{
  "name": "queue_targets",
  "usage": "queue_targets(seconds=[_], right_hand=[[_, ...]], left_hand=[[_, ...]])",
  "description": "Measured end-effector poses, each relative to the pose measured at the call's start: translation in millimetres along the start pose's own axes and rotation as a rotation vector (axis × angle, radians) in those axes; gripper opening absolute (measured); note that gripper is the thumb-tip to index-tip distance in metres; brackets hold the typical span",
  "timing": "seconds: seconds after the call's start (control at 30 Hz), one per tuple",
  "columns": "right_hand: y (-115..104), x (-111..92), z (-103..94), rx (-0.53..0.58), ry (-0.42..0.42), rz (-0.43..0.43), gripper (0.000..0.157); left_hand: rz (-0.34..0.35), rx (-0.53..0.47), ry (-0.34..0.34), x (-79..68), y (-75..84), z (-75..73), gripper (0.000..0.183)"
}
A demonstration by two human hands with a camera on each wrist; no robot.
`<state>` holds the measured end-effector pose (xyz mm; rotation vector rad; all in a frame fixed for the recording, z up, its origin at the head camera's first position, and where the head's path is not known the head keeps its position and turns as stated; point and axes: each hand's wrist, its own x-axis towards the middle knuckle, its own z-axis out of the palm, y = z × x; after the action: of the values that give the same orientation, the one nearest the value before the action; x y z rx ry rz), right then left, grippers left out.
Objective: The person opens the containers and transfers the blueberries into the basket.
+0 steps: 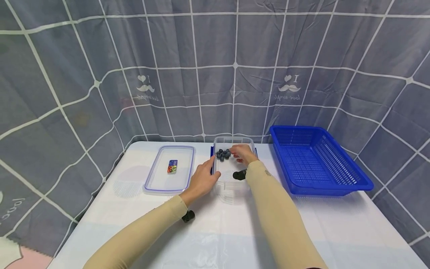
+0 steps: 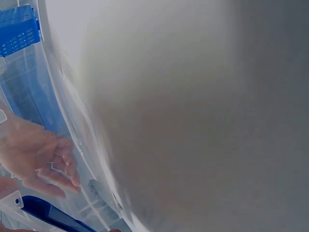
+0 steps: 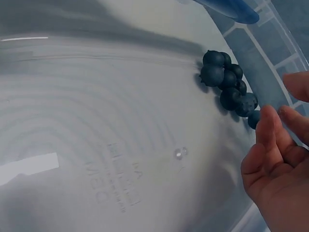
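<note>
A clear plastic container (image 1: 231, 179) with blue side latches (image 2: 53, 212) stands in front of me. Several blueberries (image 1: 223, 154) lie clustered inside it, toward the far left. My right hand (image 1: 244, 153) reaches into the container beside the berries. In the right wrist view, that hand (image 3: 280, 164) has its fingers loosely bent and its thumb apart, with fingertips right at the nearest blueberry (image 3: 253, 119). My left hand (image 1: 202, 180) rests along the container's left side, fingers extended near the latch and thumb at the front corner. Through the clear wall, the left wrist view shows the right hand (image 2: 38, 154).
To the left lies a clear lid (image 1: 158, 183) with a blue seal and a small coloured label (image 1: 172, 166). On the right stands a blue perforated basket (image 1: 285, 164). A grey checked curtain (image 1: 215, 89) hangs behind the white-covered table (image 1: 215, 239).
</note>
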<state>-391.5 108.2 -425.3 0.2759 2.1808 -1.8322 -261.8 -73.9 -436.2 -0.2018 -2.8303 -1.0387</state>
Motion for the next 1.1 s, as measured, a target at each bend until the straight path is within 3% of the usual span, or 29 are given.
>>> queue_targets(seconds=[0.2,0.5,1.1], right_hand=[[3.7,5.8,0.0,-0.029,0.032,0.011,0.049],[6.8,8.6,0.3,-0.085,0.046,0.027,0.038],[11.2,14.0,1.9,-0.146,0.065,0.013,0.041]], left_hand=[[0.007,0.001,0.007,2.5,-1.1,1.5,0.074],[0.006,-0.001,0.008,3.1,-1.2,2.6,0.075],[-0.024,-0.018,0.008,-3.7,1.7,1.2,0.073]])
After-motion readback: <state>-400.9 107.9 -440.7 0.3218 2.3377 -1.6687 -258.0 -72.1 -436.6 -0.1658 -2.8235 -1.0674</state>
